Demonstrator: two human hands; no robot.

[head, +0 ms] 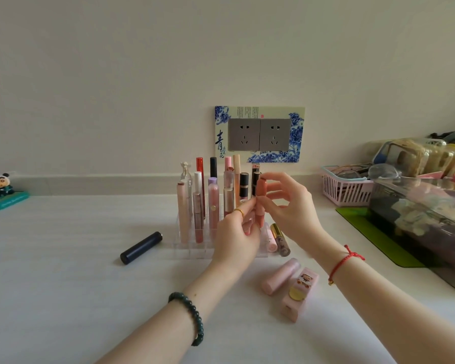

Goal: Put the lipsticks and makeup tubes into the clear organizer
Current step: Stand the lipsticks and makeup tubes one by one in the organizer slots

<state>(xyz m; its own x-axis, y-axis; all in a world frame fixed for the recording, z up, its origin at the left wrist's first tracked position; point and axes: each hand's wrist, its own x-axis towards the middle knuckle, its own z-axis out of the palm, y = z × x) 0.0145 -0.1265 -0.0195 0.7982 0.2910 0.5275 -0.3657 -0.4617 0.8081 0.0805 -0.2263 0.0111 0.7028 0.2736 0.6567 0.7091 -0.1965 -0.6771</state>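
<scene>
A clear organizer (192, 248) stands mid-table with several lipsticks and tubes (213, 200) upright in it. Above its right end I hold an orange-capped lip tube (260, 198) upright. My left hand (237, 237) pinches the tube's lower part, and my right hand (286, 203) pinches it just under the cap. On the table lie a dark navy lipstick (141, 247) to the left, a gold-capped gloss tube (280, 239) and a small pink tube (271, 243) beside the organizer, and nearer me a pink lipstick (280, 276) and a pink square case (300, 294).
A pink basket (344, 190) with glasses and a dark clear-lidded box (418, 227) on a green mat (373, 232) fill the right side. A small figurine (2, 191) stands far left. Wall sockets (259, 134) sit behind the organizer.
</scene>
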